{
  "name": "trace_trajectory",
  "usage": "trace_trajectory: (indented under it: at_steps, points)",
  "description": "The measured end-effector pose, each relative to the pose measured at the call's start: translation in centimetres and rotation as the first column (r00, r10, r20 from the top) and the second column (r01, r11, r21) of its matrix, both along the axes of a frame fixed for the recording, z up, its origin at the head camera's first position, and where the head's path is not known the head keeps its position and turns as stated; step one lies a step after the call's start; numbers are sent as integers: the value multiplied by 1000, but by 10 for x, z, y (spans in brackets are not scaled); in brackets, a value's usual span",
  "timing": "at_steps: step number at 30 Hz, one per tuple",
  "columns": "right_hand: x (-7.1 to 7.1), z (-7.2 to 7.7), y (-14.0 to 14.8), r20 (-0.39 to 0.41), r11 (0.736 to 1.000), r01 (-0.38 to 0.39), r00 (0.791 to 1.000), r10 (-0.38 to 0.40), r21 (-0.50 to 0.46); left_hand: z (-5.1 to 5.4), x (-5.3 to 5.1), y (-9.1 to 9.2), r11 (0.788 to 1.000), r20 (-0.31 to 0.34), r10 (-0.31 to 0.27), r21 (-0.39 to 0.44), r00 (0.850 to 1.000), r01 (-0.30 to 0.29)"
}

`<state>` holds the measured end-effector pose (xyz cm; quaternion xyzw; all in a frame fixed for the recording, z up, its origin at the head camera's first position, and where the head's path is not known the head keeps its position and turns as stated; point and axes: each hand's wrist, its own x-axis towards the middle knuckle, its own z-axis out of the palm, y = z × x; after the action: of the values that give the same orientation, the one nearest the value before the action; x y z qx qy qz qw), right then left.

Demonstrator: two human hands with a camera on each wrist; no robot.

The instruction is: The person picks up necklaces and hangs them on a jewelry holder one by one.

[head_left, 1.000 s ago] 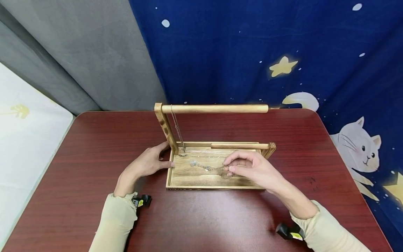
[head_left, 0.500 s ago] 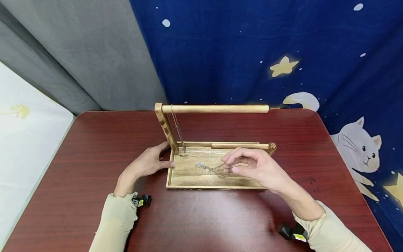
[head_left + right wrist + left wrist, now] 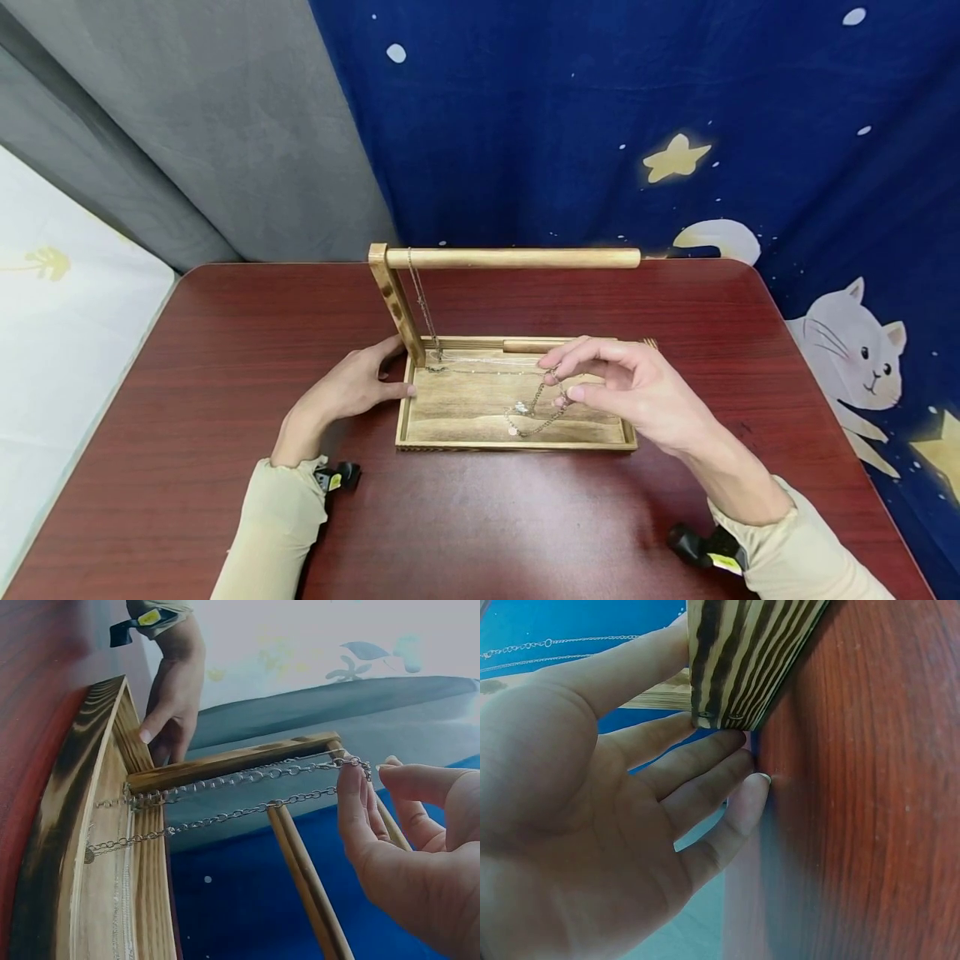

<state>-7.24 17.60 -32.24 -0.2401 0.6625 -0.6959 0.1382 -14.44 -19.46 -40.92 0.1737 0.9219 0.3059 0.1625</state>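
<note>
A wooden jewelry stand [image 3: 513, 446] has a shallow tray base, a tall bar on a left post and a lower bar at the back. My left hand [image 3: 352, 385] holds the tray's left end, thumb on the rim and fingers near the back corner; in the left wrist view its other fingers [image 3: 705, 780] extend past the striped wood. My right hand [image 3: 626, 383] holds a chain necklace [image 3: 536, 429] at the fingertips over the tray's right half. The chain hangs in a loop with a small round pendant and a clear charm. Its lowest part may touch the tray.
Another chain [image 3: 422, 300] hangs from the left end of the tall bar [image 3: 517, 259]. Thin chains [image 3: 480, 367] lie along the tray's back. The dark red table [image 3: 225, 333] ends at grey and blue curtains [image 3: 525, 125] behind.
My right hand has lifted and shifted slightly right with the chain necklace, which was spread leftward over the tray and now hangs as a loop. My left hand has stayed at the tray.
</note>
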Motion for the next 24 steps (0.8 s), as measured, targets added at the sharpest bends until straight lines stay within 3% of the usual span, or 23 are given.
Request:
trace_trajectory:
  at_steps: [10,17,24]
  points:
    - [-1,7,7,-47,998,40,998,-43,-46,0,0,0,1000,4,-5,0,1000,5]
    - [-1,18,16,-83,987,153,985,-148,54,-1,0,0,1000,6,-8,0,1000,8]
    - [0,23,26,-53,979,196,979,-198,-54,-1,-1,0,1000,8,-4,6,1000,4]
